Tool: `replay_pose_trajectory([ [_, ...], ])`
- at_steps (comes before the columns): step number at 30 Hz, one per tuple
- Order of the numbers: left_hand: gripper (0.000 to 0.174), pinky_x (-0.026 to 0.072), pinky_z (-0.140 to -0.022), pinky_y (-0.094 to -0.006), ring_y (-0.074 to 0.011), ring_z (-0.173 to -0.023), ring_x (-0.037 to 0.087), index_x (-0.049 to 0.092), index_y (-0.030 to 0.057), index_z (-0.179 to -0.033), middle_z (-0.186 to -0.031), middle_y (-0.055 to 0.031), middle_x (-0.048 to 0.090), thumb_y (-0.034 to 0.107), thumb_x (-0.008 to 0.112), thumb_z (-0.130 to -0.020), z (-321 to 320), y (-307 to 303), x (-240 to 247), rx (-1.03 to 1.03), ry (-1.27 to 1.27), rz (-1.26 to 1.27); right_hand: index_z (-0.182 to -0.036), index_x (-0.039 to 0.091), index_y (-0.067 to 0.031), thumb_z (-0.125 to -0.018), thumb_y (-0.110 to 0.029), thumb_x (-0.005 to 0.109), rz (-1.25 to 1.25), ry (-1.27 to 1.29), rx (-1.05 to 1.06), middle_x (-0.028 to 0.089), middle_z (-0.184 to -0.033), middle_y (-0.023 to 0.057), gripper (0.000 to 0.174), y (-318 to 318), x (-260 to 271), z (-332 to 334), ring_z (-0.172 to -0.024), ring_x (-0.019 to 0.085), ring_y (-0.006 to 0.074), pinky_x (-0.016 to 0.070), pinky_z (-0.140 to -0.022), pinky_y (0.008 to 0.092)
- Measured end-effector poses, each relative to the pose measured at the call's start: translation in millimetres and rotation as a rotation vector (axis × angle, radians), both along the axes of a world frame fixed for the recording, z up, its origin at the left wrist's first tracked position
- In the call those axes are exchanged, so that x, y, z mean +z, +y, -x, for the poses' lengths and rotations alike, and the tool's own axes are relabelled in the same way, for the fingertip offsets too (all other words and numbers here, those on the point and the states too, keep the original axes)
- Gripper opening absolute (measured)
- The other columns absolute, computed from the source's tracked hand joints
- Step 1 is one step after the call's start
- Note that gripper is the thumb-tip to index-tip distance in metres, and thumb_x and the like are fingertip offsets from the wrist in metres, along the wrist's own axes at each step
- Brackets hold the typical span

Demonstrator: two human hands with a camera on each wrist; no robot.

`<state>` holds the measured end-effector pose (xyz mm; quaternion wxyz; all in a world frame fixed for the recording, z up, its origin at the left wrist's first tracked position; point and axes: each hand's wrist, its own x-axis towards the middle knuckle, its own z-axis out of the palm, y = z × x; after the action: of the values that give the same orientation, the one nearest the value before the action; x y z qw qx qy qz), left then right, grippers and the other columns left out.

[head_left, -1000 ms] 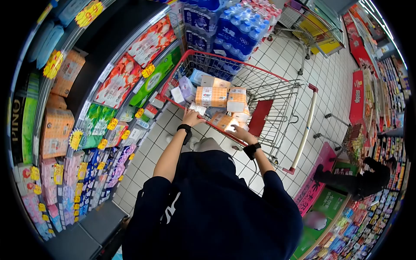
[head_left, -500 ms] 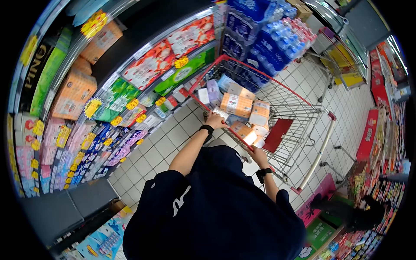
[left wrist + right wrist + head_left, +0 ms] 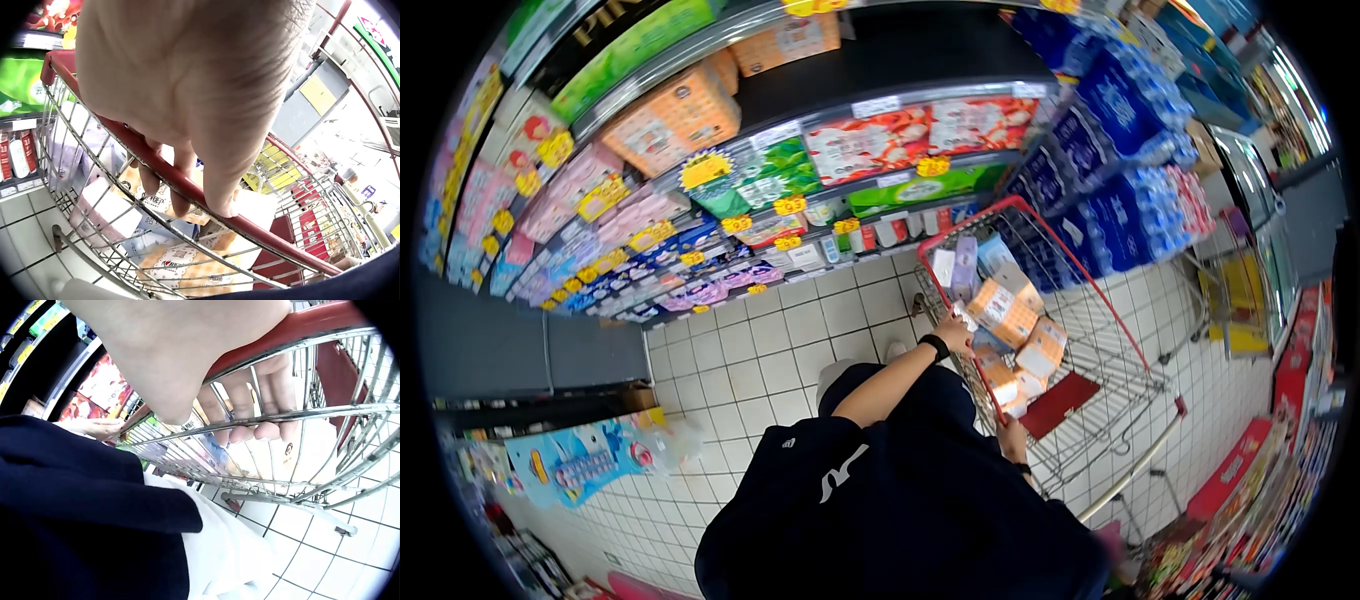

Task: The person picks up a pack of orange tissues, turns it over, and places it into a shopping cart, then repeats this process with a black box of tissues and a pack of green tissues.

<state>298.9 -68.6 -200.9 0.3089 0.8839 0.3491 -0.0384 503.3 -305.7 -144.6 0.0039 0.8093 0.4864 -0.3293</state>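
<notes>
A wire shopping cart (image 3: pixel 1090 285) with a red rim stands in front of me, side-on. My left hand (image 3: pixel 956 335) grips the near side rail (image 3: pixel 169 169), fingers hooked over it into the basket and thumb alongside. Farther along the same rail, toward the handle, my right hand (image 3: pixel 1011 438) holds on, its fingertips (image 3: pixel 267 430) curling through the wires. Inside the basket lie several orange-checked tissue packs (image 3: pixel 1005 312), a purple pack (image 3: pixel 964 265), a light-blue pack (image 3: pixel 997 255) and a white one (image 3: pixel 942 265). A red panel (image 3: pixel 1060 405) sits toward the handle (image 3: pixel 1135 470).
Shelves of packaged paper goods (image 3: pixel 870 145) with yellow price tags line the far side. Stacked blue-wrapped bottle packs (image 3: pixel 1115 220) stand just beyond the cart's front. Another cart (image 3: pixel 1235 285) is to the right. White tiled floor (image 3: pixel 750 370) lies left of me.
My right hand has moved from a tissue pack inside the cart to the side rail. The left hand stays on the rail. The head view has swung left, bringing more shelf into sight.
</notes>
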Motion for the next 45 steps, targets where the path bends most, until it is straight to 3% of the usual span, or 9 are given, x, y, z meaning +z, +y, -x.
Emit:
replay_pose_trajectory([
  [12,0.040,-0.0009,-0.108,-0.0549,-0.0260,-0.109,0.045,0.071,0.0198,-0.078,-0.089,-0.0042,0.063,0.057,0.065,-0.066,-14.7,12.1,-60.0,0.028,-0.033,0.171,-0.097,0.064,-0.0137,-0.087,-0.041,0.051,0.052,0.031,-0.074,0.063,-0.079,0.0227,0.032,3.0,-7.0,6.5,-0.079,0.061,0.0413,0.0466,-0.066,0.0481],
  [20,0.049,-0.0002,-0.106,-0.0565,-0.0279,-0.119,0.037,0.068,0.0155,-0.092,-0.106,-0.0053,0.059,0.060,0.057,-0.074,-14.6,31.4,-9.5,0.000,0.040,0.391,-0.100,0.064,-0.0123,-0.087,-0.035,0.052,0.101,-0.072,-0.052,0.063,-0.083,0.0224,0.029,13.4,1.7,12.7,-0.084,0.062,0.0391,0.0478,-0.071,0.0471],
  [24,0.051,0.0202,-0.107,-0.0477,-0.0325,-0.135,0.014,0.062,0.0113,-0.101,-0.122,-0.0052,0.051,0.056,0.056,-0.077,-3.6,36.3,11.3,-0.095,0.057,0.519,-0.101,0.063,-0.0099,-0.087,-0.034,0.052,0.103,-0.031,-0.057,0.063,-0.084,0.0225,0.030,12.8,-9.7,8.0,-0.086,0.062,0.0372,0.0479,-0.071,0.0461],
  [33,0.057,0.0402,-0.092,-0.0401,-0.0273,-0.111,0.050,0.060,0.0109,-0.115,-0.118,-0.0108,0.057,0.053,0.055,-0.078,-2.5,45.0,-18.5,-0.197,0.041,0.472,-0.104,0.059,0.0011,-0.089,-0.030,0.051,0.025,0.493,0.215,0.063,-0.085,0.0244,0.035,22.2,-62.3,-50.6,-0.088,0.062,0.0304,0.0474,-0.072,0.0422],
  [35,0.058,0.0423,-0.087,-0.0396,-0.0262,-0.104,0.055,0.060,0.0071,-0.114,-0.114,-0.0116,0.059,0.053,0.054,-0.079,3.4,49.7,-16.9,-0.170,0.016,0.465,-0.103,0.058,0.0036,-0.090,-0.032,0.050,0.170,0.778,-0.258,0.062,-0.083,0.0241,0.039,59.9,-28.0,-60.6,-0.081,0.060,0.0331,0.0467,-0.071,0.0426],
  [37,0.058,0.0425,-0.087,-0.0372,-0.0235,-0.103,0.054,0.059,0.0055,-0.113,-0.112,-0.0104,0.060,0.053,0.053,-0.080,7.8,59.1,-18.7,-0.182,0.039,0.698,-0.112,0.054,-0.0026,-0.092,-0.037,0.048,-0.180,0.640,-0.364,0.061,-0.080,0.0114,0.041,104.4,-23.3,-84.5,-0.065,0.059,0.0250,0.0477,-0.061,0.0356],
  [39,0.058,0.0423,-0.086,-0.0331,-0.0222,-0.101,0.055,0.057,0.0056,-0.117,-0.112,-0.0081,0.061,0.052,0.053,-0.082,36.8,57.4,3.0,-0.077,-0.154,0.663,-0.110,0.053,0.0000,-0.086,-0.042,0.056,-0.597,0.015,-0.245,0.060,-0.089,0.0149,0.048,141.5,-74.4,-136.9,-0.073,0.060,0.0264,0.0492,-0.063,0.0348],
  [42,0.061,0.0399,-0.091,-0.0327,-0.0215,-0.108,0.051,0.048,0.0022,-0.126,-0.123,-0.0134,0.054,0.048,0.053,-0.085,81.3,59.1,63.3,0.087,-0.153,0.696,-0.119,0.040,0.0094,-0.078,-0.050,0.062,-0.587,-0.544,-0.373,0.059,-0.096,0.0249,0.075,160.0,-99.0,-157.4,-0.084,0.058,0.0385,0.0472,-0.078,0.0454],
  [45,0.067,0.0378,-0.095,-0.0326,-0.0261,-0.114,0.048,0.042,-0.0015,-0.129,-0.126,-0.0174,0.050,0.049,0.052,-0.086,121.5,60.7,52.2,0.395,-0.280,0.790,-0.121,0.034,0.0108,-0.070,-0.040,0.074,-0.145,-0.118,-0.624,0.058,-0.099,0.0245,0.082,173.1,-110.6,-160.4,-0.088,0.059,0.0341,0.0491,-0.077,0.0414],
])
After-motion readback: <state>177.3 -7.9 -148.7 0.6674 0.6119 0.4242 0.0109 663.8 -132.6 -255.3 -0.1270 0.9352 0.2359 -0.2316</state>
